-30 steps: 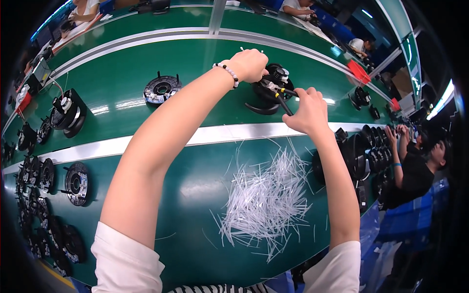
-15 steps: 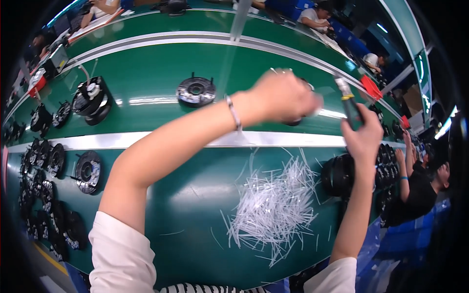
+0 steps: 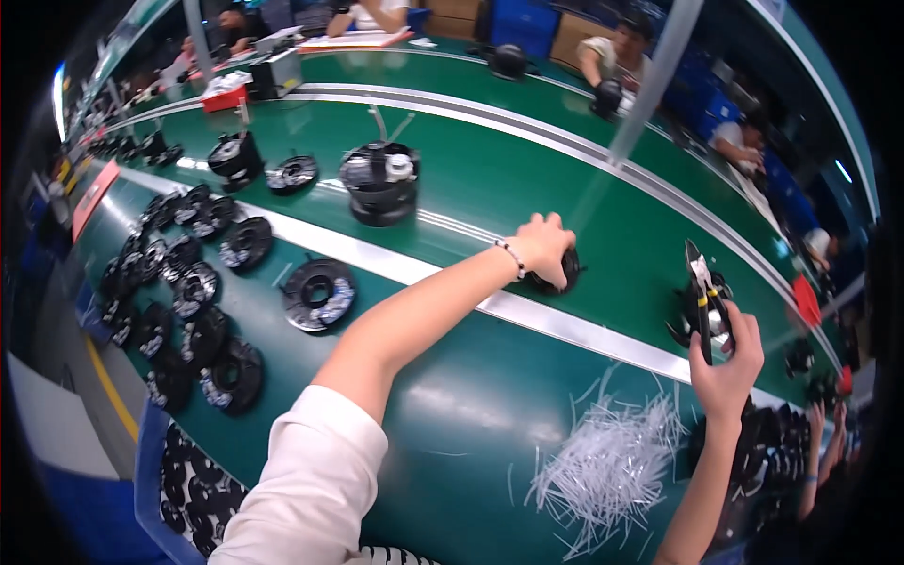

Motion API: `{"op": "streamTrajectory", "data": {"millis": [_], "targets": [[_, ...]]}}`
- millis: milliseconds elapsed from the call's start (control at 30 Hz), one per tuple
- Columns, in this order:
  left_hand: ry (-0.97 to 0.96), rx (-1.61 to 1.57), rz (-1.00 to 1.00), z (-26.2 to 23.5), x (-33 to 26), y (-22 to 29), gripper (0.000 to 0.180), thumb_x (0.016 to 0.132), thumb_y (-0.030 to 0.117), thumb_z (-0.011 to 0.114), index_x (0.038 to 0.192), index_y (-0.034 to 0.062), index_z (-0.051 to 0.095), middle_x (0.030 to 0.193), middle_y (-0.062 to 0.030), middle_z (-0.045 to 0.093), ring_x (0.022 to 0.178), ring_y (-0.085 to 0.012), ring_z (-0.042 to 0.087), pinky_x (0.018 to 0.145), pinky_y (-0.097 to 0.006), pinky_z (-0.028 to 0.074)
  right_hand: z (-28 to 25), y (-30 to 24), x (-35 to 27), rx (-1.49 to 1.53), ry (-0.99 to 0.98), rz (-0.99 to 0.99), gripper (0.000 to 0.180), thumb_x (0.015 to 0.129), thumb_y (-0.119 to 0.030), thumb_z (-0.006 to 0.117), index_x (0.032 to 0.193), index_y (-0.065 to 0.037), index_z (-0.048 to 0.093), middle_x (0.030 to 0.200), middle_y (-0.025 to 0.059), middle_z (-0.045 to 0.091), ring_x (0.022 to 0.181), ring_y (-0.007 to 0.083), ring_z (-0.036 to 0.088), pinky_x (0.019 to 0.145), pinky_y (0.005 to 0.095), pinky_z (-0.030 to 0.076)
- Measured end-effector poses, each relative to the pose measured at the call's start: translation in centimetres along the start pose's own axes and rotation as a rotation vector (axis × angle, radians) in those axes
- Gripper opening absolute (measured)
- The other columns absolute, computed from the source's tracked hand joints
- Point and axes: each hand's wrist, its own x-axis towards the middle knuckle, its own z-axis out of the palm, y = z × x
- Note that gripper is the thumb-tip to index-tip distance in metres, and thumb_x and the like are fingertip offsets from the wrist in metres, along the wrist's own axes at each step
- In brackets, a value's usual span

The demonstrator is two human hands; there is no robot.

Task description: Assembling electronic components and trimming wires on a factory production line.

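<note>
My left hand [image 3: 545, 247] rests on top of a black round coil part [image 3: 556, 275] lying on the green belt [image 3: 490, 188], fingers curled over it; a beaded bracelet sits on that wrist. My right hand [image 3: 727, 363] is raised near the right and grips a pair of black-handled cutters [image 3: 701, 297], tips pointing up. Behind the cutters lies another black coil part [image 3: 702, 315]. A heap of cut white plastic strips [image 3: 607, 466] lies on the green table below my right hand.
A taller black coil assembly [image 3: 380, 181] and flat black coils [image 3: 318, 294] sit on the belt to the left. Many black coils [image 3: 179, 311] are stacked along the left edge. Other people [image 3: 617, 56] work across the line; another person's hands [image 3: 824, 443] appear at the right.
The view has swung left. My left hand dropped from mid-air onto a coil part on the belt. My right hand still holds the cutters, now lower and further right.
</note>
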Motion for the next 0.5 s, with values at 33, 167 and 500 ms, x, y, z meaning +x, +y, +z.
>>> {"op": "streamTrajectory", "data": {"millis": [33,167,500], "targets": [[-0.052,0.047,0.020,-1.0,-1.5,-0.6,0.061,0.050,0.033,0.073,0.105,0.0146,0.054,0.117,-0.0143,0.041,0.105,-0.0329,0.041,0.088,-0.038,0.041,0.6,-0.6,0.1,0.026,-0.008,-0.014,0.039,0.058,-0.004,0.063,0.097,-0.001,0.056,0.073,0.0068,0.047,0.057,0.0169,0.042,0.051,0.0263,0.034],[-0.221,0.223,0.173,-5.2,-9.7,-3.7,0.062,0.050,0.029,0.074,0.106,0.0142,0.053,0.118,-0.0151,0.039,0.106,-0.0325,0.041,0.088,-0.038,0.041,3.3,-2.7,0.4,0.168,-0.047,-0.060,0.039,0.058,-0.003,0.062,0.097,0.000,0.055,0.075,0.0068,0.047,0.062,0.0178,0.045,0.052,0.0263,0.035],[0.372,-0.006,-0.062,-14.0,-17.2,-12.5,0.027,0.067,0.026,0.069,0.072,0.0033,0.057,0.065,-0.0118,0.060,0.060,-0.0256,0.059,0.056,-0.032,0.047,12.6,-8.2,8.7,0.157,-0.074,-0.422,0.049,0.052,-0.008,0.064,0.101,-0.005,0.054,0.087,0.0112,0.050,0.084,0.0289,0.050,0.073,0.0359,0.041]]}}
